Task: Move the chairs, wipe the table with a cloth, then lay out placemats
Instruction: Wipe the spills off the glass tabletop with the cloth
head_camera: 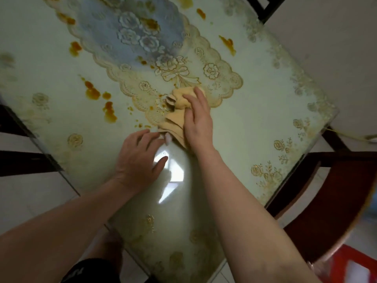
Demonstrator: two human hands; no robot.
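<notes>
cloth (pixel 179 111) on table (pixel 255 123) | runner (pixel 142 48) behind | chair (pixel 326 201) right

Reaches forward with both bare arms, the right forearm (pixel 240 211) running up from the lower right, the left forearm (pixel 61 221) from the lower left. Lays the right hand (pixel 197 119) palm down, farther out than the left, fingers nearly straight and a little spread, wrist in line with the forearm. Sets the left hand (pixel 138 158) palm down just beside the right wrist, fingers loosely bent and pointing toward the right hand, fingertips (pixel 168 138) near its heel, thumb (pixel 160 161) stretched apart from them.
</notes>
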